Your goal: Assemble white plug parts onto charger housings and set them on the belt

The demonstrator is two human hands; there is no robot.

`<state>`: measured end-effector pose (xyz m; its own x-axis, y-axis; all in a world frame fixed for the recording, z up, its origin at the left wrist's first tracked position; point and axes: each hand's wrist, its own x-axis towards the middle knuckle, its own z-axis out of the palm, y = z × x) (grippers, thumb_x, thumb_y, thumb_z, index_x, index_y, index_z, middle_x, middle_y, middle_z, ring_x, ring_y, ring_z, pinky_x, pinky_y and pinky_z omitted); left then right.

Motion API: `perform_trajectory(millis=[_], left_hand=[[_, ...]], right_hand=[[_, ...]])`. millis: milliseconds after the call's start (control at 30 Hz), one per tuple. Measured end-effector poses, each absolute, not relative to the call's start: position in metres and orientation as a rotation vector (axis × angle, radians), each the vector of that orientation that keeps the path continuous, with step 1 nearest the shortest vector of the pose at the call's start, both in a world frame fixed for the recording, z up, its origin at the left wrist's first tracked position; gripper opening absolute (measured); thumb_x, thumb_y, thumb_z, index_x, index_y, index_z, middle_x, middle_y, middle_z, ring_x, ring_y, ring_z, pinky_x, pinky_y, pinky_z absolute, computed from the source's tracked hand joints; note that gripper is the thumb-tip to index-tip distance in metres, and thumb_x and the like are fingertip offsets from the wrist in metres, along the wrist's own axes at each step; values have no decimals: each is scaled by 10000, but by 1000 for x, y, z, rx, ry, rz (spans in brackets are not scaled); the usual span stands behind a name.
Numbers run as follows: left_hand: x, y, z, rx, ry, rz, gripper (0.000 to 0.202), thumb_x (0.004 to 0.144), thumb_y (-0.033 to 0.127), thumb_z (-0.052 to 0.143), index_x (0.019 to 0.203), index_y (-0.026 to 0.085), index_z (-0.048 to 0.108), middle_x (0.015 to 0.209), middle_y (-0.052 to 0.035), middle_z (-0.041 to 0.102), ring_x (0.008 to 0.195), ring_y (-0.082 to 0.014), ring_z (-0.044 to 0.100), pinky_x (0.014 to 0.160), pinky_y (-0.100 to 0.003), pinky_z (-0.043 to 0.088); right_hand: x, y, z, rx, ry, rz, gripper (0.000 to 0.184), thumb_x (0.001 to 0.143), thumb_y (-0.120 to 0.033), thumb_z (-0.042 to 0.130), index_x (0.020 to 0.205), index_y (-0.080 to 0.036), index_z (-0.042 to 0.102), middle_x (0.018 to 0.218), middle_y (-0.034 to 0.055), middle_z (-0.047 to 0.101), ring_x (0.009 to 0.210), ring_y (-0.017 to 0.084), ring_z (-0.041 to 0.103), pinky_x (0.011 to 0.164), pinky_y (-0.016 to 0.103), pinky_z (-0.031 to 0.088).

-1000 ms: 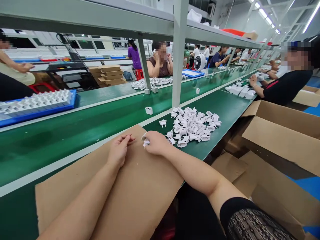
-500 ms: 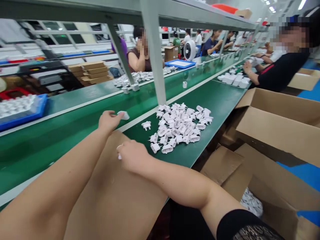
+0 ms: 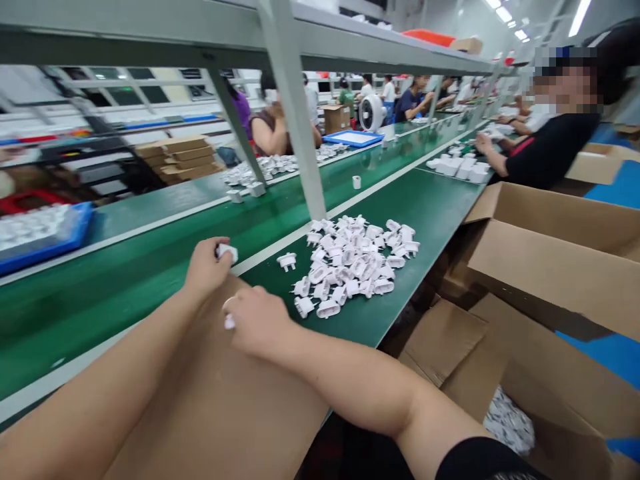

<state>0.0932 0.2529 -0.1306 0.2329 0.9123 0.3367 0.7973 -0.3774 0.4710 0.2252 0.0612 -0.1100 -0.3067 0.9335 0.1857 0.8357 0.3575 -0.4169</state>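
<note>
My left hand (image 3: 205,270) is closed round a small white plastic housing (image 3: 228,253), above the edge between the green belt and the worktop. Just nearer to me, my right hand (image 3: 261,320) is curled over the brown cardboard (image 3: 220,407), its fingers pinching a small white plastic piece (image 3: 229,322) that is mostly hidden. To the right of both hands lies a heap of white two-pin plug parts (image 3: 353,263), open oval backs showing on several. One plug part (image 3: 287,261) lies apart, on the heap's left.
A grey post (image 3: 293,113) rises behind the heap. One white housing (image 3: 357,182) stands on the green belt (image 3: 165,263). Open cardboard boxes (image 3: 550,257) are at the right, below the table edge. A co-worker (image 3: 555,147) sits farther along, near white blocks (image 3: 457,167).
My left hand has drawn back leftward and nearer to me with the housing, its fingers more wrapped round it. The right hand keeps its pinch over the cardboard. The camera view has shifted slightly.
</note>
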Motion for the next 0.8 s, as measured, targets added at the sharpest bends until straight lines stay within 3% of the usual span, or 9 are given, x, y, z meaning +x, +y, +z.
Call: perform_trajectory(millis=[100,267,400,500,567,667,800], left_hand=[[53,204,-128,2423,1493,845,456,881,292,501,1289,137,634,1341,-163,653,1250,-328,618,1111,-468,499],[-5,100,-129,2633,1225,607,457,955,318,503,1390,226,607,1332,-133,682,1196,-325,636,1068,-500,505],[-17,40,-141,2423,1236,718,536,980,362,555,1501,247,497,1434,-125,615,1274,-300,600,1083,-467,500],[-17,25,-151,2167,1319,873,435,953,488,637,1291,215,624,1273,-118,661,1147,-286,639,974,-422,544],[-18,24,-155,2079,1317,878,375,941,546,653,1106,210,682,1111,-95,684,1021,-270,650,888,-400,546],[-20,27,-158,2021,1265,882,413,911,584,684,1111,223,694,1059,-79,687,967,-267,644,836,-398,529],[-21,29,-158,1993,1203,934,416,888,602,705,1058,223,698,1013,-68,688,930,-259,640,813,-389,515]], right_hand=[[226,64,-108,-1546,-2087,343,262,889,-164,638,1146,-194,682,1202,90,685,1110,280,623,799,358,564],[219,77,-122,-1400,-1826,525,356,866,-59,580,1191,-160,685,1192,117,685,1111,265,639,979,406,543],[207,83,-142,-1160,-1641,794,339,931,-229,650,1267,-187,665,1192,88,707,1023,204,685,966,371,569],[201,74,-144,-1060,-1589,889,468,926,-403,709,1349,-218,632,1179,68,726,965,182,701,911,342,595],[198,63,-138,-1025,-1667,847,409,940,-426,696,1307,-250,667,1166,52,733,964,179,703,898,333,596],[195,47,-124,-961,-1920,658,273,967,-295,643,1228,-257,715,1128,52,732,1006,193,686,957,359,568],[192,37,-112,-934,-2211,507,365,930,-105,570,1254,-222,691,1106,78,711,1044,218,648,981,384,535]])
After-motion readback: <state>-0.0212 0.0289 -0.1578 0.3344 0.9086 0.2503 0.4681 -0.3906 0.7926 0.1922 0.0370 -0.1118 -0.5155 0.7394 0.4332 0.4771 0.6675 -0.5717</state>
